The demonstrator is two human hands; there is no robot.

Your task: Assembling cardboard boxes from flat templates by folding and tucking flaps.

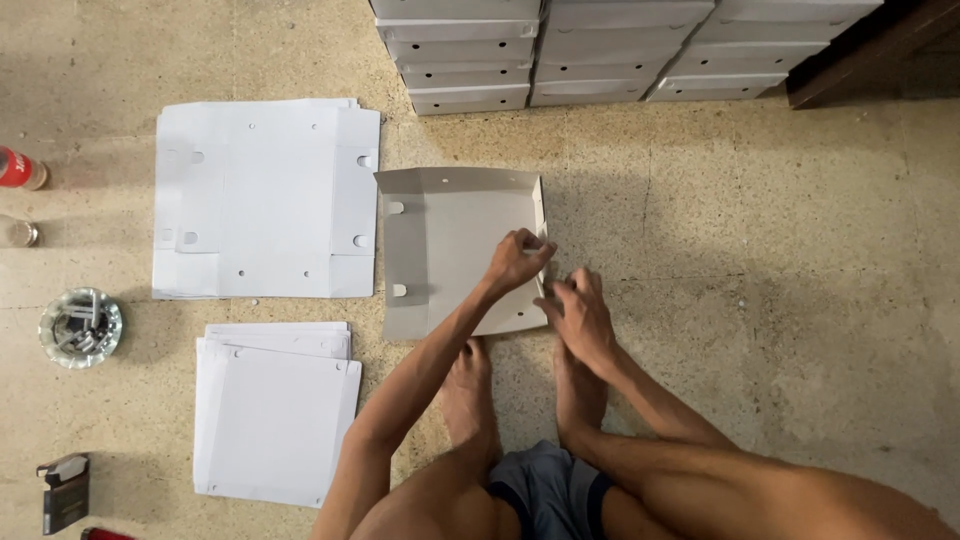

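The half-folded box (450, 245) lies between flat sheets (265, 200) on its left and stacked boxes (600, 50) behind it.

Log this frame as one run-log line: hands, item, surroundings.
left hand: pinching right edge of half-folded grey box blank | right hand: on same edge, lower | flat white blanks left | finished boxes stacked behind

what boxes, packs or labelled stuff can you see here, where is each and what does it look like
Half-folded box: centre of the floor, grey-white card, left hand and right hand at its right edge.
Flat box blanks: upper left, white, punched holes.
Smaller flat sheets: lower left, white.
Finished boxes: top, stacked white rows.
Bottle: left edge, red label.
Small pack: bottom left, dark, rectangular.
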